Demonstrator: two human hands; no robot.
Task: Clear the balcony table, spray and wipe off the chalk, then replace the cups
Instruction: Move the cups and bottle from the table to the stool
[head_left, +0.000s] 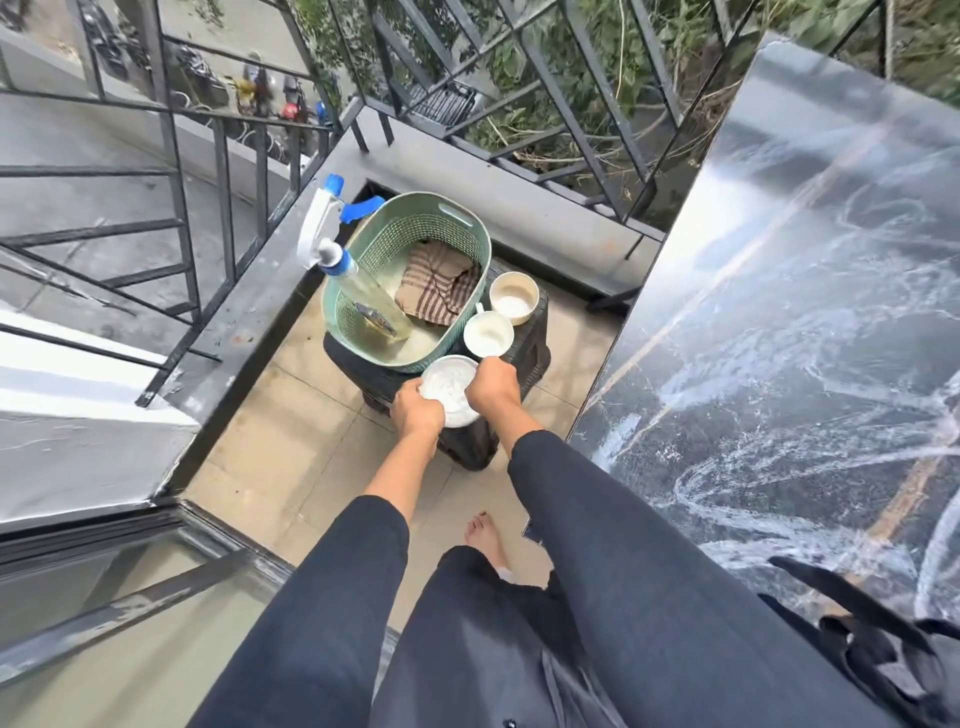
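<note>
I read this as the tail end of the clearing step. The bench (810, 322) on the right is bare of cups and covered in white chalk swirls, so nothing is sprayed or wiped yet.

Cups are parked on the dark stool (524, 353) beside the bench: the cream cup (513, 301) sits at the stool's far right corner, the white mug (488, 335) just in front of it, and the white bowl (451, 389) at the near edge.

Left hand (415, 413) is closed on the bowl's near-left rim. Right hand (493, 384) is closed over the spot where the bowl's right rim meets the mug's handle; I can't tell which one it grips.

The green basket (415, 280) takes up the stool's left side, touching the cups. The spray bottle (358, 280) leans in it, its head over the rim, with the striped cloth (436, 283) lying inside. Both are untouched.

Left to do:
- let go of the bowl
- take the bottle and spray the chalk
- wipe with the cloth
- put the cups back on the bench

A black bag (883, 639) lies on the bench's near edge; it may need moving before the wipe.
</note>
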